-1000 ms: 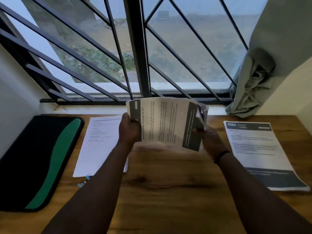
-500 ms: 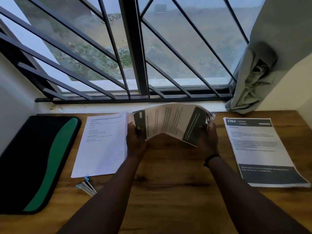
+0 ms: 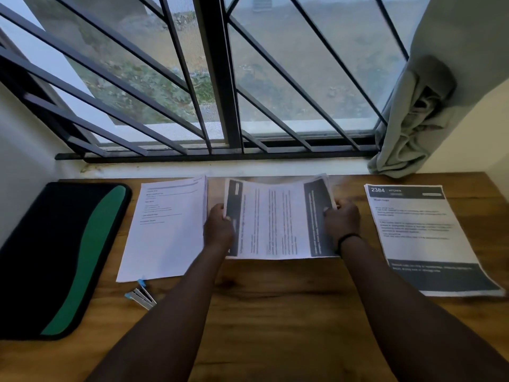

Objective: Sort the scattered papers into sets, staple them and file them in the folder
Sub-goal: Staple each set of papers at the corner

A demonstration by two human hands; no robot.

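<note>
A stack of printed sheets with dark bands on both short sides point(image 3: 278, 219) lies sideways on the wooden desk point(image 3: 275, 312) at mid-back. My left hand point(image 3: 219, 227) grips its left edge and my right hand point(image 3: 341, 219) grips its right edge. A white paper set point(image 3: 165, 230) lies to the left of it. Another printed set headed 2384 point(image 3: 421, 232) lies to the right. A black and green folder point(image 3: 55, 257) lies closed at the far left. A small stapler with blue tips point(image 3: 140, 296) sits just below the white set.
A barred window point(image 3: 220, 78) and its white sill point(image 3: 220, 168) run along the back of the desk. A grey curtain point(image 3: 413, 119) hangs bunched at the back right corner. A white wall borders the left side.
Both hands have lowered the banded stack from upright in the air down flat onto the desk between the two other sets.
</note>
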